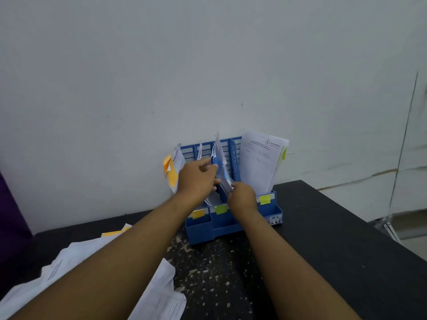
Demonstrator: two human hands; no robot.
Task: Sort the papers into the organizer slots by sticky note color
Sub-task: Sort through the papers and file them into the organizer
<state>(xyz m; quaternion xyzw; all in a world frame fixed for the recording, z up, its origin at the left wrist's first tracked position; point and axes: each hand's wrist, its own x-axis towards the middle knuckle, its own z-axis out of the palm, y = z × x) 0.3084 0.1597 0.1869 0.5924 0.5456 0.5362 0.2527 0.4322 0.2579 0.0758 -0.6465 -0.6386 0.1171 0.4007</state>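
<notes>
Both hands work one blue-tagged paper (219, 161): left hand (196, 179) pinches it, right hand (242, 196) just below, its hold hidden. Next, it likely needs easing down into the organizer (231, 226) slot beneath.

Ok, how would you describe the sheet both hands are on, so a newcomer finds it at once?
Find the blue organizer against the white wall. In a middle slot stands a white sheet, held by the left hand and right hand. Only it has a blue printed patch; neighbours carry an orange tag or a yellow tag.
</notes>
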